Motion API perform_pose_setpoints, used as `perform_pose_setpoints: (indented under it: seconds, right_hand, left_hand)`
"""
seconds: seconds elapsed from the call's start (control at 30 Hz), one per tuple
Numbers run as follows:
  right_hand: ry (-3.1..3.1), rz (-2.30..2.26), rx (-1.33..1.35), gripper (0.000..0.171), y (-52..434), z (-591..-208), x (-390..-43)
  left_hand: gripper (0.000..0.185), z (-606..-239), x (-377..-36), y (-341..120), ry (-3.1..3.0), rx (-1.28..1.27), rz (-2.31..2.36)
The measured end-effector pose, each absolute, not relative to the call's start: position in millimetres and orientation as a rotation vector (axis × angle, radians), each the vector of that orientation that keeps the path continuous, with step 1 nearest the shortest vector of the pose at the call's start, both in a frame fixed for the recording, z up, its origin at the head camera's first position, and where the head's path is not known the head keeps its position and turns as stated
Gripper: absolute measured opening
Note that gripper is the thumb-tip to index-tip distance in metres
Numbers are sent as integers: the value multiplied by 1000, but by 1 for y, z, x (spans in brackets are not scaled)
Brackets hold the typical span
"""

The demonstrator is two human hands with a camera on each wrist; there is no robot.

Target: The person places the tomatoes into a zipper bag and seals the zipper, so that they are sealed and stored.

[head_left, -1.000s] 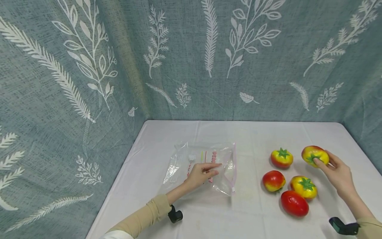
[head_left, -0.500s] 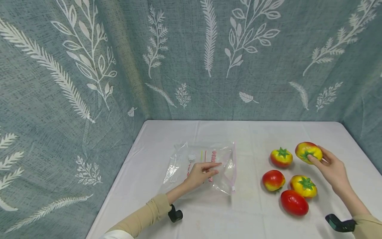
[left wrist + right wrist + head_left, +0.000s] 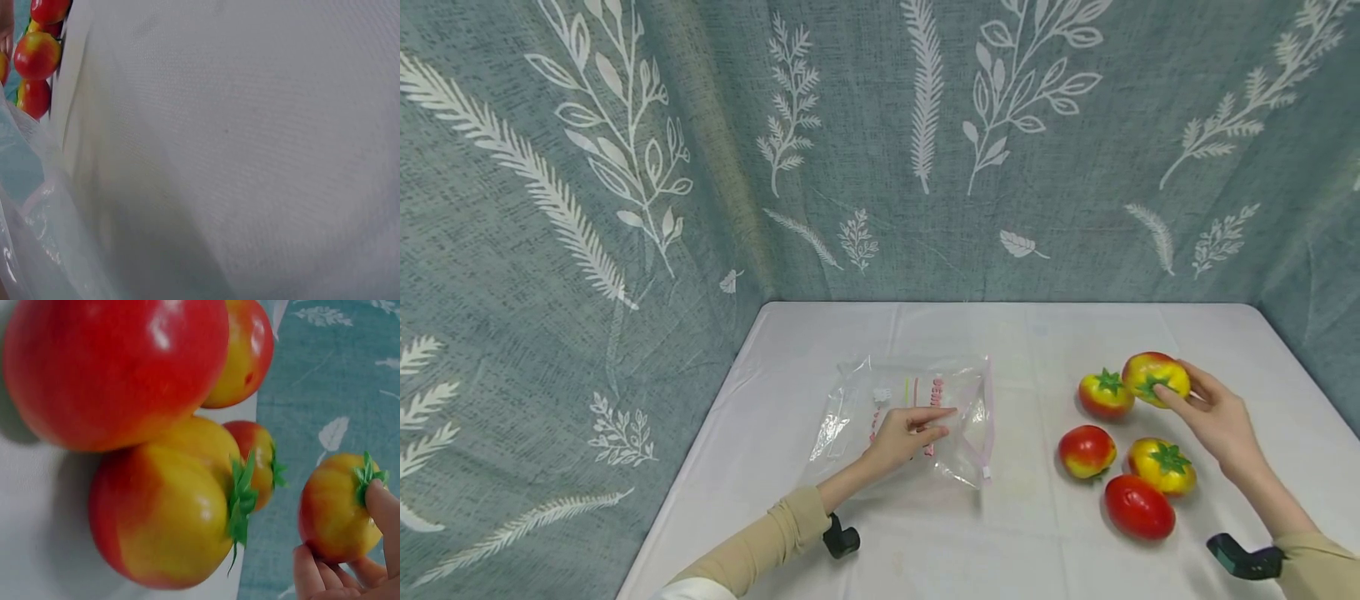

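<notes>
A clear plastic zip bag (image 3: 910, 417) lies flat at the centre of the head view, with pink print on its face and a pink seal strip along its right edge; nothing shows inside it, though its crumpled film makes that hard to judge. The left hand (image 3: 904, 437) rests on the bag with its fingers extended toward the right, pressing the film rather than gripping it. To the right of the frame, the right hand (image 3: 1213, 421) grasps a yellow-red tomato (image 3: 1156, 377) with a green calyx, fingers curled round it, held just above and beside a second tomato (image 3: 1105, 394). Three more tomatoes sit below in a cluster: a red-yellow one (image 3: 1087, 452), a yellow one with a green top (image 3: 1162, 467), and an all-red one (image 3: 1138, 507) lowest in the frame. Everything lies on a white tablecloth (image 3: 1037, 542). Behind and to both sides hangs a grey-green curtain (image 3: 700, 167) printed with white leaves and ferns.
</notes>
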State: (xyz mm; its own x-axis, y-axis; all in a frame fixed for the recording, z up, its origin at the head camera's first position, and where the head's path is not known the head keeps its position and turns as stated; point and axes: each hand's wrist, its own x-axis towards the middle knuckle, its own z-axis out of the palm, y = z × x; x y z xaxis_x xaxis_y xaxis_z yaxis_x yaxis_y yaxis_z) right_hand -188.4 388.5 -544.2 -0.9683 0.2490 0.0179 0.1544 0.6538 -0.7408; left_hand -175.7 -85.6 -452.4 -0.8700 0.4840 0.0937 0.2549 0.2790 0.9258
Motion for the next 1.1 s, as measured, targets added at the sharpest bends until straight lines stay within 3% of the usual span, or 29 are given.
perform_pose_setpoints:
  seconds: [0.5,0.77,1.1]
  right_hand:
    - [-2734,1263,-258,76,364,-535,-186]
    - [-2777,1423,-207,76,294,-439,-151]
    - [-2786,1432,-185,76,278,-434,-152]
  left_hand:
    - [32,-454,-175,-85,2336,716,1642]
    - [32,-479,-186,-85,2335,689,1661]
    - [32,-489,-191,-85,2326,668,1659]
